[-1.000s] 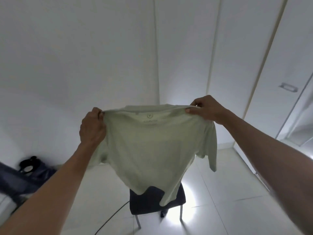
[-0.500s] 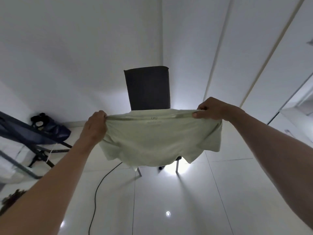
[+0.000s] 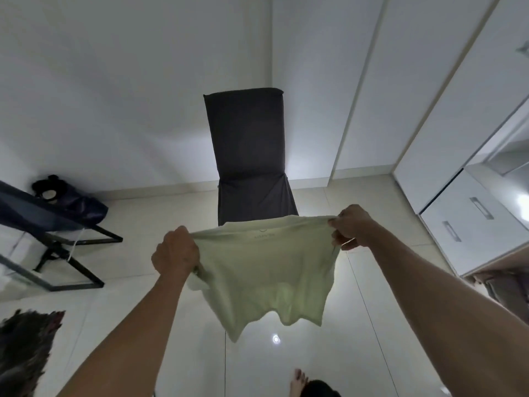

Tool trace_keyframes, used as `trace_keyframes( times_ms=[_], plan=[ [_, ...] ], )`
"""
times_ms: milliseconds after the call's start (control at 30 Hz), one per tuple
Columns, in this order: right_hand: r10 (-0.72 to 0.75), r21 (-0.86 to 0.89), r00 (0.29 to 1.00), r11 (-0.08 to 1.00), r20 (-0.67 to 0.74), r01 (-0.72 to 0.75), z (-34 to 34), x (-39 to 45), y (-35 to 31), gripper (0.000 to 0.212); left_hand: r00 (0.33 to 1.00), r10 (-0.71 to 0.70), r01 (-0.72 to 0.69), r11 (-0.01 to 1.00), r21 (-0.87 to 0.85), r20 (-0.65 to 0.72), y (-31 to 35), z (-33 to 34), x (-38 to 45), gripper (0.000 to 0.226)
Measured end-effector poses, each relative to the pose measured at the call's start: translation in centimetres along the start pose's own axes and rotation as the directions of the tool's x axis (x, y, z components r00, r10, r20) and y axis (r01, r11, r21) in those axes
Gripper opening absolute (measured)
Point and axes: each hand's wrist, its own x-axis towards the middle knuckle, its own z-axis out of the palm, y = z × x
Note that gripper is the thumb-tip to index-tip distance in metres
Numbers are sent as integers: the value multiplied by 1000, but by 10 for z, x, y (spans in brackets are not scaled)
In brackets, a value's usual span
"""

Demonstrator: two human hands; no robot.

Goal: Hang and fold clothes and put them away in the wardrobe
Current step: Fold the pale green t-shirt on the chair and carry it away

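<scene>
We hold the green shirt (image 3: 266,270) up by its shoulders, left hand (image 3: 175,255) and right hand (image 3: 349,227) both pinching tight, so we should keep it stretched flat between them to fold it neatly.

Both bare forearms reach forward and slightly inward from the lower corners, held out at about the same height. The left hand (image 3: 175,253) shows its back to the camera, knuckles up, fingers curled into a fist around one top corner of a pale green cotton T-shirt (image 3: 267,275). The right hand (image 3: 351,227) is turned a little more sideways — its fingers and thumb pinched tight on the opposite top corner. The hands are well apart, pulling the edge between them taut. A bare foot (image 3: 297,381) shows low down.
</scene>
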Motion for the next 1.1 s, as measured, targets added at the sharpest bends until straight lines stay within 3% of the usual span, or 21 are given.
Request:
trace_keyframes(
  times_ms=[167, 400, 733, 867, 1000, 1100],
  plan=[
    [50, 398, 996, 917, -68, -19, 40, 26, 22, 11, 980, -186, 198, 939, -281, 70, 2, 35, 19, 32],
    [117, 611, 982, 792, -150, -1, 90, 140, -7, 6, 957, -287, 283, 874, -395, 49, 46, 77, 125, 33],
    [251, 701, 962, 705, -106, -107, 195, 414, -72, 13, 898, -415, 439, 821, -365, 146, 116, 239, 368, 30],
    [345, 770, 937, 611, -48, -186, 224, 493, -78, 11, 857, -481, 513, 755, -409, 186, 128, 297, 438, 32],
    [286, 667, 929, 742, -235, -59, 249, 546, -87, 13, 845, -505, 527, 731, -434, 175, 138, 327, 489, 27],
    [306, 643, 923, 761, -231, -92, 259, 578, -90, 20, 858, -484, 511, 775, -371, 170, 140, 345, 513, 32]
  ],
)
